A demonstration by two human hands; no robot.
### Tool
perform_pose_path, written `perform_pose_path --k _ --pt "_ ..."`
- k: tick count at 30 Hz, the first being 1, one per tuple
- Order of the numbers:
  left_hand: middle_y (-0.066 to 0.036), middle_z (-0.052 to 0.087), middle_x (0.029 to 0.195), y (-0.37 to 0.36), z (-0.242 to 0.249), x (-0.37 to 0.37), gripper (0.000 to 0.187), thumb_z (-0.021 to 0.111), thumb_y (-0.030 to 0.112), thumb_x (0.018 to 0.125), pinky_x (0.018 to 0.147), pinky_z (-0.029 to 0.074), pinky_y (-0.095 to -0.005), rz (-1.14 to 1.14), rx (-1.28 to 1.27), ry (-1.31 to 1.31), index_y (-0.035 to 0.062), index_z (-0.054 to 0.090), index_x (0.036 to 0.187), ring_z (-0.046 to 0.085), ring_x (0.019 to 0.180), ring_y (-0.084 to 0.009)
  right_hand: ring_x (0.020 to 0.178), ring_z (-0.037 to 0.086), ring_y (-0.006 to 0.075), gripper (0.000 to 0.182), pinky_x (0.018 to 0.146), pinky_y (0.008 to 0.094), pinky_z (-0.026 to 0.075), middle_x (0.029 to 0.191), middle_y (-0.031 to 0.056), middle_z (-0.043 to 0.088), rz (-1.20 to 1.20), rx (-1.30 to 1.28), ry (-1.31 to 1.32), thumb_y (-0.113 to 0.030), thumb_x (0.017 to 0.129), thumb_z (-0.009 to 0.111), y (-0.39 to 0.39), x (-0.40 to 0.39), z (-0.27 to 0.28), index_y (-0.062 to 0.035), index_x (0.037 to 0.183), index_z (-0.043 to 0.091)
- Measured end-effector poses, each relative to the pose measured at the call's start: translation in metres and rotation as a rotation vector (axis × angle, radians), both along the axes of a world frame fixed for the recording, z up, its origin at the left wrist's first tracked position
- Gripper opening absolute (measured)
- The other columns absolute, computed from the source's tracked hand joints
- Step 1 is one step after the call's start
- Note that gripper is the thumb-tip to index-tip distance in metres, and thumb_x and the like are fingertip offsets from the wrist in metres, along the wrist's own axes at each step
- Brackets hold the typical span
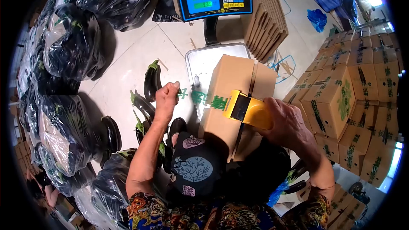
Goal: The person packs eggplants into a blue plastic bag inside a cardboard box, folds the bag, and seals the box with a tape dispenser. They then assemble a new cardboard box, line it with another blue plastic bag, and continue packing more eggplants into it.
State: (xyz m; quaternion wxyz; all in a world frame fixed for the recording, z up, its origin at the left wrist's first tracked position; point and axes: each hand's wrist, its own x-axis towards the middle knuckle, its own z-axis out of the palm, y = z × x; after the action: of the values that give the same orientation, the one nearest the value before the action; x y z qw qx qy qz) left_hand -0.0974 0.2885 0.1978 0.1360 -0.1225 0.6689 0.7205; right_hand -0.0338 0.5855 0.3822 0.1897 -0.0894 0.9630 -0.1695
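Tiled floor (132, 47) supports a scale platform (204, 59) bearing the carton (228, 74), where the right hand (286, 121) clamps the yellow tape dispenser (257, 114) and the left hand (167, 97), fingers closed, apparently pinches the green-lettered tape (199, 97) to keep it taut, its exact fingertip contact being hard to make out.

Passage: tiled floor (128, 55) runs between bagged eggplants (70, 47) and scale platform (200, 61); loose eggplants (152, 81) obstruct its near part. Barriers: display post (210, 32) rises beyond the platform, flattened cardboard (272, 25) stands past the carton (226, 76), stacked boxes (328, 98) wall the right.
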Motion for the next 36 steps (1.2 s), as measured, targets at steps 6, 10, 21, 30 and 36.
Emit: perform_pose_path --k 6,10,21,30,36 --pt "-0.003 0.041 0.055 0.016 -0.029 0.002 0.035 0.056 0.021 0.097 0.048 0.036 -0.0296 -0.018 -0.41 0.361 -0.0001 0.05 0.069 0.037 0.051 -0.0102 0.081 0.067 0.034 0.048 0.072 0.0435 0.052 0.088 0.0163 0.066 0.012 -0.029 0.038 -0.025 0.074 0.079 0.001 -0.004 -0.001 -0.0052 0.107 0.051" --pt "-0.017 0.052 0.057 0.036 -0.053 0.005 0.031 0.053 0.02 0.097 0.05 0.042 -0.0407 -0.084 -0.661 0.467 0.0015 0.051 0.071 0.052 0.051 -0.0365 0.078 0.066 0.0339 0.05 0.067 0.0431 0.052 0.088 0.0152 0.065 0.063 -0.043 0.116 -0.022 0.071 0.08 0.006 -0.005 -0.012 -0.0045 0.108 0.05" --pt "-0.02 0.059 0.06 0.076 -0.083 0.014 0.024 0.05 0.023 0.098 0.049 0.047 -0.0483 -0.367 -0.786 0.491 0.0046 0.051 0.082 0.056 0.051 -0.0418 0.074 0.064 0.0342 0.052 0.06 0.0433 0.052 0.083 0.0121 0.06 0.041 -0.089 0.212 -0.022 0.064 0.081 0.013 0.004 -0.035 -0.0056 0.104 0.051" --pt "-0.022 0.06 0.107 0.083 -0.029 -0.04 0.032 0.054 0.02 0.091 0.089 0.047 -0.0426 -0.162 -0.445 0.533 -0.0002 0.056 0.116 0.057 0.104 -0.0381 0.077 0.062 0.0328 0.047 0.061 0.0435 0.05 0.082 0.0109 0.058 0.044 -0.153 0.258 -0.026 0.068 0.077 0.021 0.011 -0.042 -0.0068 0.102 0.052" --pt "-0.015 0.058 0.109 0.152 0.044 -0.071 0.062 0.06 0.053 0.085 0.097 0.035 -0.0444 -0.7 -0.928 1.116 0.0059 0.054 0.124 0.052 0.11 -0.0306 0.073 0.063 0.0337 0.035 0.06 0.0433 0.05 0.078 0.0137 0.059 -0.029 -0.173 0.225 -0.024 0.069 0.075 0.022 0.011 -0.04 -0.0062 0.09 0.053"
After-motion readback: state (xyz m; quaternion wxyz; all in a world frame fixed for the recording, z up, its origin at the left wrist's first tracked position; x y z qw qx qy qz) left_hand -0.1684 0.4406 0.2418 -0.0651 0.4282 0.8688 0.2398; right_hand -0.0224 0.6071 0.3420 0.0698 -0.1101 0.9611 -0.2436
